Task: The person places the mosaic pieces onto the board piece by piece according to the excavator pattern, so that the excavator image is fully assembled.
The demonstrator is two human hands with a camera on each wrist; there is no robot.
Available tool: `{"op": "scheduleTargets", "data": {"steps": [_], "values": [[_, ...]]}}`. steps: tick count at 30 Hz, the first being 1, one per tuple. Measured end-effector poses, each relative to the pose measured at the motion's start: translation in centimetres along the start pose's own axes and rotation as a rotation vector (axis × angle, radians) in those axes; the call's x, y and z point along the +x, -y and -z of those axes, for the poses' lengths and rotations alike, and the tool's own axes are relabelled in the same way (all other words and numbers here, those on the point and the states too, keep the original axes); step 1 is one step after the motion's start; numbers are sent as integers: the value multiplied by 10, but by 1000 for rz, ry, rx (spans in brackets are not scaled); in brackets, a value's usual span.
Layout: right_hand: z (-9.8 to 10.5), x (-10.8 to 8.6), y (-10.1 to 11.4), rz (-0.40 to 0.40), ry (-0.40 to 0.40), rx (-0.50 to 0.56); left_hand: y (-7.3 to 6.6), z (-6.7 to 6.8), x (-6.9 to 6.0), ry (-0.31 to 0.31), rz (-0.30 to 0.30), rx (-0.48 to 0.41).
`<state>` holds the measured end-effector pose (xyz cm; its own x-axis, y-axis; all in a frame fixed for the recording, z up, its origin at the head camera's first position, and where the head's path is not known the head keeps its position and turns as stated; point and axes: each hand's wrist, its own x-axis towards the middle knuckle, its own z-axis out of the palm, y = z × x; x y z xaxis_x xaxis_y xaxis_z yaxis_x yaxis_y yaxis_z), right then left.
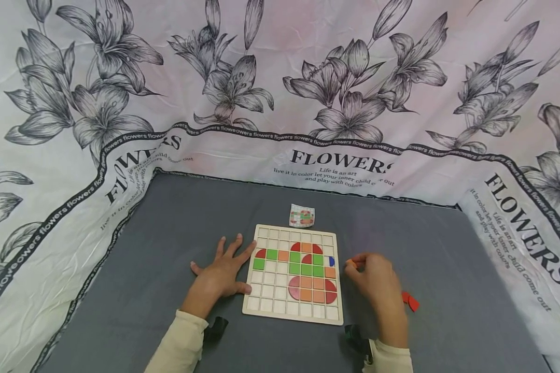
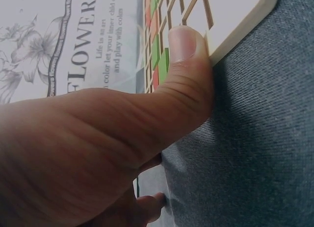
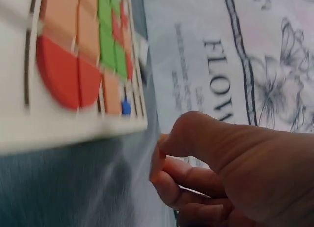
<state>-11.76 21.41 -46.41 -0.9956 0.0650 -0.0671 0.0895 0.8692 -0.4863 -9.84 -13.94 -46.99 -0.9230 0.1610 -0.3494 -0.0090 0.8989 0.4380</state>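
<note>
A wooden grid board lies on the grey cloth, partly filled with green and orange squares and red rounded pieces. One blue piece sits near its right edge. My left hand is spread at the board's left side, thumb and forefinger touching the edge. In the left wrist view the thumb rests on the rim. Just right of the board, my right hand pinches a small orange tile between thumb and fingers, apart from the board. The fingers partly hide this tile.
Behind the board lies a small printed card with a coloured grid pattern. Loose red pieces lie right of my right forearm, partly hidden by it. A flower-printed cloth hangs around the back and sides.
</note>
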Motion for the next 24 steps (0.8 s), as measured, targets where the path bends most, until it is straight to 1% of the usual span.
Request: {"op": "scheduleTargets", "data": {"steps": [3,8,11,14,17,21,24], "values": [[-6,-2,14,42,42,39,0,0,1,4,-1,1],[-24,-5,40,161,49,70,0,-1,1,6,0,5],[-38,-9,60,223,61,80,1,-1,1,6,1,7],[-51,-14,81,300,76,58,1,-1,2,7,2,12],[-64,-19,97,406,64,14,1,-1,2,9,5,16],[-78,-23,112,530,56,-25,1,-1,3,8,9,21],[-86,-24,119,592,59,-55,0,-1,3,9,13,27]]}}
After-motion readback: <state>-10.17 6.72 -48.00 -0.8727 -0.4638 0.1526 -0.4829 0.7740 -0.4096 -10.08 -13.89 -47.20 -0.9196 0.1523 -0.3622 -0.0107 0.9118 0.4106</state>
